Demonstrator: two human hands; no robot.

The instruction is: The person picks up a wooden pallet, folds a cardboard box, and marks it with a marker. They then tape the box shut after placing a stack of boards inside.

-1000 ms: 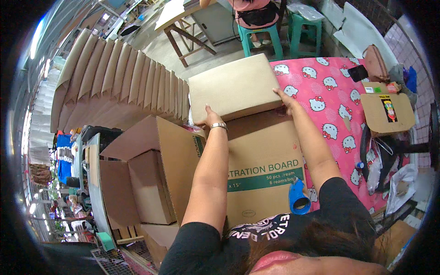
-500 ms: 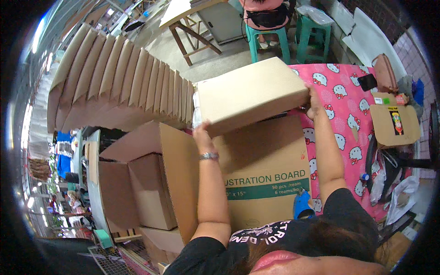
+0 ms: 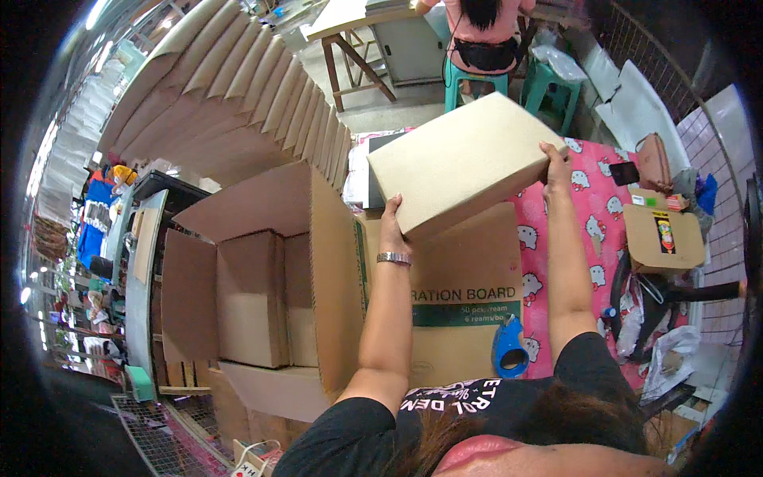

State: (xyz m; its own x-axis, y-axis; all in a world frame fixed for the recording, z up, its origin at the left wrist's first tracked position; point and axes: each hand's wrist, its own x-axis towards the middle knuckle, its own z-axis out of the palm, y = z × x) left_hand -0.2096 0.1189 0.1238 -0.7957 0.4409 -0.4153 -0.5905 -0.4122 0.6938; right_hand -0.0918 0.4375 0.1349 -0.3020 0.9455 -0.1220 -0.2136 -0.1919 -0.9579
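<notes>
A plain tan cardboard box (image 3: 469,159) hangs tilted in front of me, its right end higher. My left hand (image 3: 393,229), a metal watch at its wrist, is closed on the near left corner. My right hand (image 3: 558,168) is closed on the right end; its underside fingers are partly hidden. Below lies a flat cardboard sheet (image 3: 461,262) with a green printed band. To the left stands a large open carton (image 3: 338,278), flaps spread, with a smaller tan box (image 3: 248,298) inside. A blue tape dispenser (image 3: 510,347) rests on the sheet, close to my body.
Folded cardboard pieces (image 3: 238,87) stand in a long row at far left. A pink patterned cloth (image 3: 584,238) covers the table, with a phone (image 3: 624,172), a brown pouch (image 3: 653,161) and a cardboard piece (image 3: 664,237) at right. Beyond, a person sits on a green stool (image 3: 477,83).
The box has risen and tilted in my hands, uncovering a dark and white item behind its left end. My view has shifted left, showing more inside the open carton.
</notes>
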